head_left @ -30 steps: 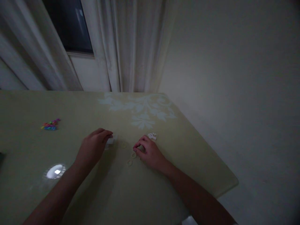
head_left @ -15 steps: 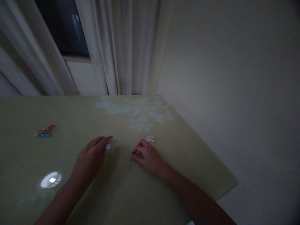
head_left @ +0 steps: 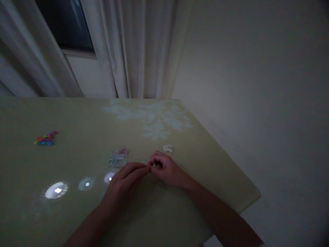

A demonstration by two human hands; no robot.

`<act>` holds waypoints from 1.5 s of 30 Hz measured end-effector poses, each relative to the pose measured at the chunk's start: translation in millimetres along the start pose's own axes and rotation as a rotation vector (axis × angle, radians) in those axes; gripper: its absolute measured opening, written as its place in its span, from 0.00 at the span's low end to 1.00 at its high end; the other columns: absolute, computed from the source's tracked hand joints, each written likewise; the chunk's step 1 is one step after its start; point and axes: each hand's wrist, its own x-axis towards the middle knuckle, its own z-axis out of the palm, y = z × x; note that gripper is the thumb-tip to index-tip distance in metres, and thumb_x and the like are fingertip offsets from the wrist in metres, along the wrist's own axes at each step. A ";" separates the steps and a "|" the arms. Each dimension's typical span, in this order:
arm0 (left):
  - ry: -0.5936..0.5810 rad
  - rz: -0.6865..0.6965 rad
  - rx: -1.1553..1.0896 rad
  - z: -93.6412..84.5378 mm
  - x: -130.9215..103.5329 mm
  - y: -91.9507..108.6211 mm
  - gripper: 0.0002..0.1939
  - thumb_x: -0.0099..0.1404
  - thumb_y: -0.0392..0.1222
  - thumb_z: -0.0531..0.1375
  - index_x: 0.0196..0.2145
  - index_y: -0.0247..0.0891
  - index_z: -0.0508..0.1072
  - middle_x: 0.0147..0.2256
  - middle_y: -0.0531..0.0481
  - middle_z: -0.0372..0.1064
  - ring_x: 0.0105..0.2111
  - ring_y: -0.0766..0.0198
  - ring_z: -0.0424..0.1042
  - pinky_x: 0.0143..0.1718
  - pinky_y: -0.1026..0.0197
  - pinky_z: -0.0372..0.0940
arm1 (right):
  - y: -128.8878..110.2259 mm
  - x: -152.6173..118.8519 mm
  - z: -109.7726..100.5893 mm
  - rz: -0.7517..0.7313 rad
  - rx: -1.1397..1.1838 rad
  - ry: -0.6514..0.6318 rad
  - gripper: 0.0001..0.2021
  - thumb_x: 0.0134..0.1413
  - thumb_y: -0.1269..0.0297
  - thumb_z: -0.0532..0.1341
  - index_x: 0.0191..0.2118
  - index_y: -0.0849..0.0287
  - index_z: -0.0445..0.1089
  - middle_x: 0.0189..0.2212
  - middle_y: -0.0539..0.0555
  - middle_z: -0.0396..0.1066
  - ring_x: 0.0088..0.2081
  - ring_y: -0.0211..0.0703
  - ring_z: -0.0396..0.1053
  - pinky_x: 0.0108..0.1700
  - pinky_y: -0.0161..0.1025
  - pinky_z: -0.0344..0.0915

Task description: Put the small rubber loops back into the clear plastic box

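Observation:
My left hand (head_left: 128,178) reaches in from the lower left, its fingers pressed together and their tips meeting those of my right hand (head_left: 167,169). The right thumb and index finger curl into a pinch. Whatever sits between the fingertips is too small and dim to make out. Just beyond my left hand lies a clear plastic box (head_left: 118,157) with small pink and greenish loops inside. A tiny yellowish piece (head_left: 136,160) rests on the table between the box and my right hand. Behind my right hand is a small white piece (head_left: 168,148), its kind unclear.
A pile of small, brightly coloured pieces (head_left: 46,139) lies on the left of the glossy table (head_left: 77,120). Lamp reflections shine on its surface. Curtains (head_left: 144,51) hang behind the far edge, and a wall (head_left: 244,85) stands along the right side.
My left hand has left the clear box and moved right to meet my right hand, uncovering the box. My right hand stays in nearly the same place. The view has shifted slightly.

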 end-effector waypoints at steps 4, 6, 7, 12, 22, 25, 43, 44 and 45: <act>0.055 -0.063 -0.077 -6.4 6.0 2.7 0.09 0.74 0.33 0.61 0.42 0.43 0.82 0.38 0.49 0.82 0.37 0.63 0.82 0.40 0.66 0.75 | 1.4 2.6 -8.2 0.020 0.069 -0.033 0.06 0.64 0.62 0.69 0.38 0.59 0.79 0.35 0.49 0.68 0.31 0.36 0.63 0.33 0.34 0.59; 0.088 -0.120 -0.115 -9.5 9.9 3.0 0.09 0.73 0.33 0.61 0.42 0.43 0.82 0.37 0.50 0.83 0.36 0.63 0.83 0.40 0.65 0.76 | 5.8 4.5 -16.1 -0.013 -0.080 0.030 0.03 0.62 0.65 0.71 0.38 0.58 0.80 0.36 0.50 0.69 0.36 0.38 0.67 0.39 0.36 0.62; 0.098 -0.152 -0.134 -10.7 11.6 2.9 0.09 0.73 0.34 0.61 0.42 0.43 0.82 0.36 0.51 0.84 0.35 0.62 0.83 0.40 0.65 0.76 | 8.4 5.3 -20.2 -0.026 -0.174 0.052 0.02 0.60 0.68 0.72 0.38 0.58 0.81 0.37 0.51 0.70 0.39 0.40 0.68 0.43 0.38 0.63; 0.095 -0.309 -0.214 -12.9 12.0 -0.2 0.08 0.71 0.38 0.64 0.41 0.47 0.85 0.38 0.53 0.86 0.36 0.61 0.85 0.40 0.63 0.77 | 19.2 5.4 -31.0 -0.044 -0.452 -0.024 0.05 0.55 0.71 0.74 0.37 0.58 0.82 0.41 0.54 0.71 0.45 0.45 0.70 0.50 0.42 0.64; 0.023 -0.477 -0.357 -11.6 9.2 -2.0 0.07 0.63 0.43 0.71 0.28 0.43 0.80 0.27 0.53 0.79 0.27 0.63 0.78 0.30 0.64 0.72 | 6.3 2.7 -15.4 -0.099 -0.395 0.000 0.04 0.54 0.75 0.69 0.34 0.60 0.75 0.38 0.53 0.69 0.42 0.44 0.67 0.48 0.41 0.64; -0.007 -0.442 -0.377 -8.6 9.1 -1.6 0.05 0.64 0.40 0.70 0.39 0.45 0.85 0.33 0.51 0.83 0.30 0.61 0.81 0.32 0.63 0.74 | -2.6 0.8 -7.9 -0.068 -0.057 0.017 0.02 0.58 0.71 0.68 0.36 0.58 0.75 0.39 0.50 0.68 0.37 0.38 0.65 0.40 0.35 0.62; 0.233 -0.491 -0.396 -18.7 13.9 8.2 0.04 0.65 0.41 0.69 0.38 0.43 0.84 0.39 0.47 0.86 0.38 0.56 0.86 0.43 0.57 0.81 | 13.4 -5.1 21.0 -0.224 -0.439 -0.075 0.04 0.60 0.66 0.72 0.39 0.57 0.79 0.43 0.56 0.74 0.47 0.47 0.70 0.53 0.44 0.65; 0.221 -0.480 -0.395 -18.6 14.1 8.2 0.05 0.65 0.40 0.68 0.39 0.44 0.84 0.38 0.48 0.86 0.37 0.57 0.86 0.42 0.59 0.81 | 12.7 -5.4 21.3 -0.223 -0.466 -0.078 0.04 0.60 0.66 0.72 0.39 0.57 0.79 0.43 0.56 0.74 0.46 0.48 0.70 0.52 0.44 0.65; 0.206 -0.468 -0.391 -18.6 14.2 7.8 0.06 0.65 0.39 0.68 0.39 0.44 0.85 0.37 0.49 0.86 0.36 0.58 0.86 0.40 0.60 0.81 | 11.8 -5.5 21.4 -0.222 -0.494 -0.085 0.04 0.59 0.66 0.71 0.39 0.58 0.78 0.43 0.56 0.74 0.46 0.48 0.69 0.52 0.44 0.65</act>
